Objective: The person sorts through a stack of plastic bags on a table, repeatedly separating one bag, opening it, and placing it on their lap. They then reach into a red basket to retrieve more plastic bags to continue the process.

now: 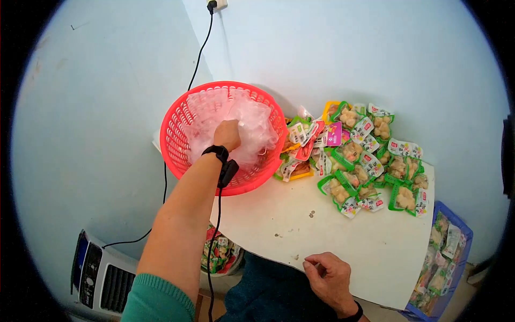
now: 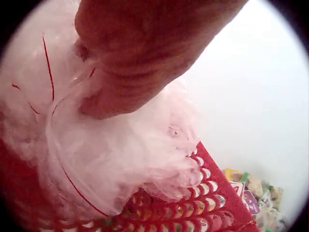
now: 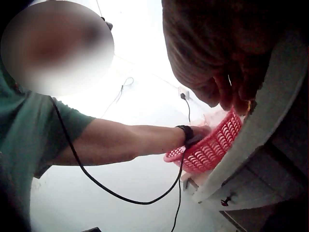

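- I saw a red basket patterned with rows of holes.
- Whitish plastic bags showed thin red lines.
- Some packets had green edges.
- The crate looked blue, the sleeve green.

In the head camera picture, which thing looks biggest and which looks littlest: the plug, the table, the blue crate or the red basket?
Biggest to smallest, as they look there:
1. table
2. red basket
3. blue crate, partly behind the table
4. plug, just a tiny black thing

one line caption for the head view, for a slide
A left hand reaches among clear plastic bags in a red basket, beside green-edged food packets on a white table.
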### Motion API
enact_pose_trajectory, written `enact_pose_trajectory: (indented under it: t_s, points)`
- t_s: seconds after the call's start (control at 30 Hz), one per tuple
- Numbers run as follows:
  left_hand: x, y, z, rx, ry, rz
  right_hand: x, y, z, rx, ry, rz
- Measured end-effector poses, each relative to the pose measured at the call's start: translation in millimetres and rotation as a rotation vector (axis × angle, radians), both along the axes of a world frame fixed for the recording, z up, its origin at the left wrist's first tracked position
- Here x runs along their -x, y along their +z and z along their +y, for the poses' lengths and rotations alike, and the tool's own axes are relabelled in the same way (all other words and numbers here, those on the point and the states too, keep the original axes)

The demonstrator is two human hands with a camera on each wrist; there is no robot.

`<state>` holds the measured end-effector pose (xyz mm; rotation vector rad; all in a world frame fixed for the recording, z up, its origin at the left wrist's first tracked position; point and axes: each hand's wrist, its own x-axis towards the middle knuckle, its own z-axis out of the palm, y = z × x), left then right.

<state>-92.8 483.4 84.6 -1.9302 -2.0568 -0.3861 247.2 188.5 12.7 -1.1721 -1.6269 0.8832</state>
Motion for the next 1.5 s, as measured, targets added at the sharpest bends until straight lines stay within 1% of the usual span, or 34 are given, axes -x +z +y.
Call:
enact_pose_trajectory:
  t_s: [0.1, 0.2, 0.3, 0.4, 0.5, 0.6, 0.7, 0.83, 0.9, 1.0, 1.1, 1.2, 1.3, 1.4, 1.5]
  points:
    - [1.5, 1.7, 0.5, -0.102, -0.129, 0.015, -1.3, -2.3, 0.0, -0.004, -0.001, -0.016]
    - [15.5, 1.0, 5.9, -0.218, -0.160, -0.010, -0.3, -1.8, -0.6, -0.001, -0.010, -0.015]
    - [15.3, 23.5, 3.7, -0.155, -0.097, 0.047, -0.1, -1.5, -1.1, 0.000, -0.021, -0.006]
    - [-13.0, 70.9, -39.1, -0.160, -0.026, -0.091, 0.7, -4.3, -1.2, 0.000, -0.032, -0.013]
    - [39.8, 66.4, 7.6, -0.228, -0.136, 0.001, 1.3, -3.4, -0.9, -0.004, -0.038, -0.016]
    - [15.3, 102.3, -41.3, -0.283, -0.120, -0.191, 2.1, -5.0, -0.7, 0.007, -0.039, -0.001]
    - [15.0, 106.7, -49.2, -0.361, -0.172, -0.486, 2.1, -6.2, 0.3, -0.010, -0.036, -0.014]
    - [6.5, 113.9, -57.4, -0.363, -0.286, -0.624, 1.1, -4.6, 0.4, -0.010, -0.028, -0.029]
    - [-5.4, 118.4, -67.0, -0.333, -0.335, -0.634, 0.9, -5.3, 0.6, -0.013, -0.026, -0.025]
    - [-3.8, 114.3, -58.5, -0.361, -0.259, -0.475, 0.4, -6.8, 0.3, -0.006, -0.028, -0.013]
    - [-2.5, 100.9, -54.3, -0.236, -0.404, -0.116, 0.6, -2.9, -0.6, -0.003, -0.032, -0.008]
    - [1.9, 70.4, -50.8, -0.063, -0.305, -0.364, 0.6, -3.6, 0.4, -0.001, -0.033, -0.005]
    - [-3.2, 51.0, -50.4, 0.273, -0.188, -0.379, -0.5, -5.5, 0.1, 0.009, -0.031, 0.015]
    - [18.6, 14.2, -24.5, 0.159, -0.231, -0.199, -0.4, -6.8, -0.2, 0.019, -0.032, 0.028]
    - [4.9, 14.3, -32.3, 0.236, -0.165, -0.007, -0.3, -7.1, -0.5, 0.021, -0.033, 0.031]
